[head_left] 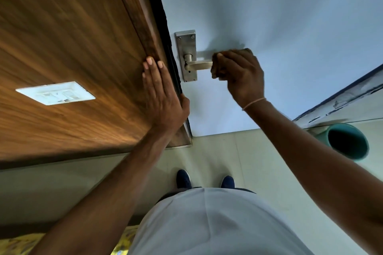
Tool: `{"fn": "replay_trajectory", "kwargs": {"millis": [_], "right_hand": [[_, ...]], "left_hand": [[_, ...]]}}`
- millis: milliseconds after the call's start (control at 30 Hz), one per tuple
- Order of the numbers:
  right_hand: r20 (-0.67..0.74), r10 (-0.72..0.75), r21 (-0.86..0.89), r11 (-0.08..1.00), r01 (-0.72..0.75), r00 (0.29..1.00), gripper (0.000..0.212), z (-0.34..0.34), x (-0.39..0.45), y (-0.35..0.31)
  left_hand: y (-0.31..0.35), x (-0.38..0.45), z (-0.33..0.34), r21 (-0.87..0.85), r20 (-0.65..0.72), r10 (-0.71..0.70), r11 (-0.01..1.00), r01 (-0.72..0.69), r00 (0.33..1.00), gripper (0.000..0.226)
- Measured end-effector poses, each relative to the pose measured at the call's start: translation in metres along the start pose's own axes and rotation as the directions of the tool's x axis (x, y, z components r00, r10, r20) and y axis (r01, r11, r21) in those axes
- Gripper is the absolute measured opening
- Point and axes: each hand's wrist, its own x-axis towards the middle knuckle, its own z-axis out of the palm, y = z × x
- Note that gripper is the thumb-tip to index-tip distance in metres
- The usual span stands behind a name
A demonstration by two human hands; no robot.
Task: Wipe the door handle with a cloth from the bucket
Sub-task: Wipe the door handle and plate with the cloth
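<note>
I see the right hand (238, 74) wrapped around the outer end of the brushed-metal lever door handle (199, 65) on the pale blue door (269, 27).

A brown cloth (216, 68), mostly hidden, shows between its closed fingers and the lever. The left hand (163, 97) lies flat and spread against the wooden door frame (83, 47), left of the handle's metal backplate (186, 56). The teal plastic bucket (348, 143) stands on the floor far right.

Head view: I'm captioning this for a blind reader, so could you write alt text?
A right hand grips the far end of a metal door handle, a cloth barely visible under the fingers. The left hand lies flat on the wooden frame. A teal bucket stands on the floor at right.
</note>
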Motion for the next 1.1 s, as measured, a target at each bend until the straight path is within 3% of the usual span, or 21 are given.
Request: {"fn": "replay_trajectory", "kwargs": {"millis": [133,233,333,400,433,500,600,667,700,733,800,867,967,1100], "right_hand": [[0.019,-0.101,-0.001,0.995,0.101,0.995,0.029,0.013,0.015,-0.042],[0.068,-0.126,-0.065,0.989,0.130,0.990,0.034,0.009,0.010,-0.035],[0.074,0.061,-0.094,0.994,-0.054,0.995,0.040,0.000,-0.006,-0.009],[0.142,0.286,0.054,0.954,-0.296,0.947,0.047,-0.001,-0.011,-0.008],[0.188,0.409,0.186,0.878,-0.442,0.893,0.050,-0.001,-0.010,-0.013],[0.245,0.611,0.428,0.629,-0.649,0.753,0.052,-0.003,-0.005,-0.028],[0.280,0.819,0.506,0.317,-0.802,0.501,0.041,-0.004,-0.010,-0.040],[0.374,0.894,0.518,0.021,-0.855,0.248,0.038,0.005,-0.021,-0.038],[0.473,0.872,0.550,-0.179,-0.816,0.127,0.039,0.010,-0.027,-0.034],[0.596,0.801,0.568,-0.371,-0.734,0.057,0.039,0.013,-0.031,-0.034],[0.792,0.610,0.515,-0.676,-0.527,-0.009,0.036,0.013,-0.036,-0.040],[0.878,0.471,0.420,-0.844,-0.333,-0.086,0.035,0.016,-0.037,-0.049],[0.937,0.348,0.340,-0.910,-0.239,0.006,0.053,0.023,-0.025,-0.066],[0.959,0.253,0.280,-0.922,-0.267,0.131,0.058,0.037,0.015,-0.094]], "left_hand": [[0.007,0.001,0.003,-0.017,-0.020,-0.024,1.000,0.024,1.000,0.114],[0.010,0.001,0.003,-0.009,-0.012,-0.043,0.999,0.043,0.999,0.112],[0.010,0.000,0.003,-0.007,0.007,-0.056,0.998,0.056,0.998,0.110],[0.011,0.000,0.002,-0.008,0.005,-0.061,0.998,0.061,0.998,0.111],[0.011,-0.001,0.001,-0.007,0.006,-0.064,0.998,0.064,0.998,0.111],[0.013,-0.001,0.000,-0.010,0.009,-0.071,0.997,0.071,0.997,0.110],[0.013,-0.001,-0.001,-0.015,0.012,-0.069,0.997,0.069,0.998,0.110],[0.012,-0.001,-0.002,-0.017,0.007,-0.061,0.998,0.061,0.998,0.110],[0.011,-0.001,-0.002,-0.017,0.006,-0.057,0.998,0.057,0.998,0.110],[0.010,-0.001,-0.002,-0.017,0.007,-0.052,0.998,0.052,0.999,0.110],[0.007,-0.001,-0.003,-0.020,0.008,-0.040,0.999,0.040,0.999,0.110],[0.005,-0.002,-0.005,-0.012,0.016,-0.027,1.000,0.028,0.999,0.108],[0.004,-0.003,-0.007,-0.001,0.027,-0.022,1.000,0.022,0.999,0.106],[-0.001,-0.003,-0.012,-0.037,0.030,0.001,0.999,0.000,1.000,0.099]]}}
